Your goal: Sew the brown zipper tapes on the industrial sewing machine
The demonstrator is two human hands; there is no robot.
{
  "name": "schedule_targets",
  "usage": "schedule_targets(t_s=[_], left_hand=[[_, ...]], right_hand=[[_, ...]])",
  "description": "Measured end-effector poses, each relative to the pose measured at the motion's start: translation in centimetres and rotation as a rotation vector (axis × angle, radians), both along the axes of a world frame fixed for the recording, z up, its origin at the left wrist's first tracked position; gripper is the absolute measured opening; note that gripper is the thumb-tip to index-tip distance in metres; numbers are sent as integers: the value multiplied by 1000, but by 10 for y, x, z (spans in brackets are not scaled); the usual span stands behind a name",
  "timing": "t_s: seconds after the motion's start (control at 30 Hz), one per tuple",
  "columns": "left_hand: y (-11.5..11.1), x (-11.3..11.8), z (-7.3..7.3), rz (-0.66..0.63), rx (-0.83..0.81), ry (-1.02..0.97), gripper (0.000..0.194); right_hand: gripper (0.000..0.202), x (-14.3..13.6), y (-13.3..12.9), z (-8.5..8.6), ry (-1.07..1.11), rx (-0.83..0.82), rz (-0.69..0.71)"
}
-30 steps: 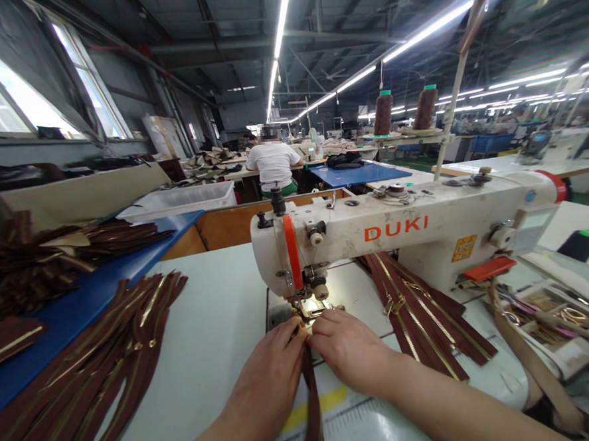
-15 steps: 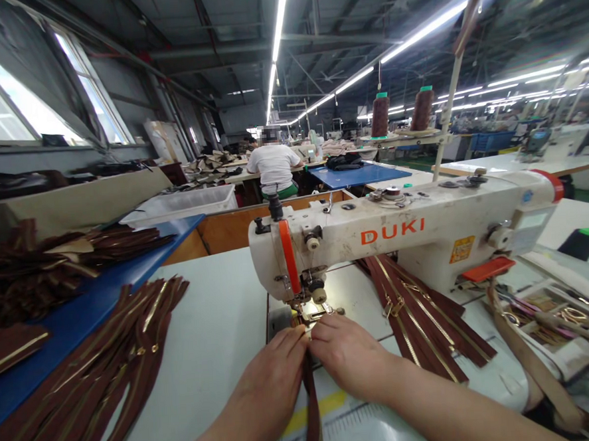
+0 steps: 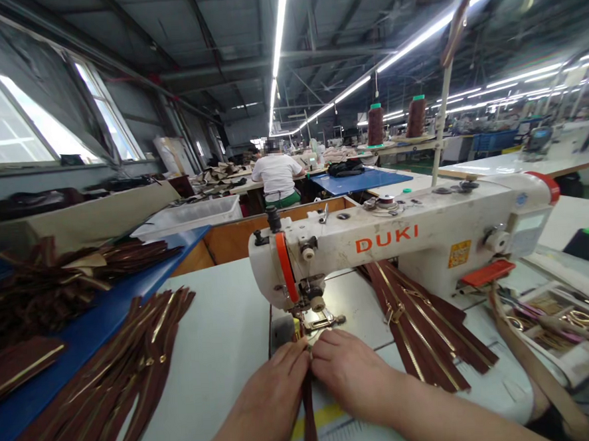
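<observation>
Just in front of the presser foot of a white sewing machine (image 3: 385, 235), my left hand (image 3: 277, 388) and my right hand (image 3: 353, 370) are close together, fingers pressed down and closed. Between them runs a narrow brown zipper strip (image 3: 309, 419), which hangs toward me over the table's ruler marks. Both hands pinch it at its far end; my fingertips hide that part. To the right, under the machine arm, lie several brown zippers (image 3: 415, 326) with gold teeth and pulls. A bundle of similar brown zippers (image 3: 129, 370) lies to the left of my hands.
A blue board (image 3: 125, 311) at the left carries a heap of brown strips (image 3: 43, 282). An open tray (image 3: 555, 324) of metal rings and small parts stands at the right. Two brown thread cones (image 3: 375, 126) stand behind the machine. Further off, a person (image 3: 278, 175) sits facing away.
The camera view has tilted a little upward, so the machine's surroundings sit slightly lower. Both hands keep their grip on the strip, hardly moved relative to the machine.
</observation>
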State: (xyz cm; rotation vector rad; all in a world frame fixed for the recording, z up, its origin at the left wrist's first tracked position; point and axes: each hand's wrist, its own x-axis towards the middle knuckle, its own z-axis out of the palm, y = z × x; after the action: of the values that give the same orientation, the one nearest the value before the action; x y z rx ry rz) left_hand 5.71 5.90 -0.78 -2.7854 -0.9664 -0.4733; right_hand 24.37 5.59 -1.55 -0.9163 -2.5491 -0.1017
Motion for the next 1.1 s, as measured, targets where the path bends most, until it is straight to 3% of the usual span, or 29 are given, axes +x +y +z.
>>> schedule_targets(t_s=[0.4, 0.87, 1.1], left_hand=[[3, 4, 0, -23, 80, -26, 37], [11, 4, -3, 8, -77, -113, 34], [15, 6, -1, 15, -75, -119, 33]], right_hand=[[11, -1, 2, -3, -6, -4, 8], [9, -1, 4, -1, 2, -17, -17], [8, -1, 8, 2, -9, -27, -34]])
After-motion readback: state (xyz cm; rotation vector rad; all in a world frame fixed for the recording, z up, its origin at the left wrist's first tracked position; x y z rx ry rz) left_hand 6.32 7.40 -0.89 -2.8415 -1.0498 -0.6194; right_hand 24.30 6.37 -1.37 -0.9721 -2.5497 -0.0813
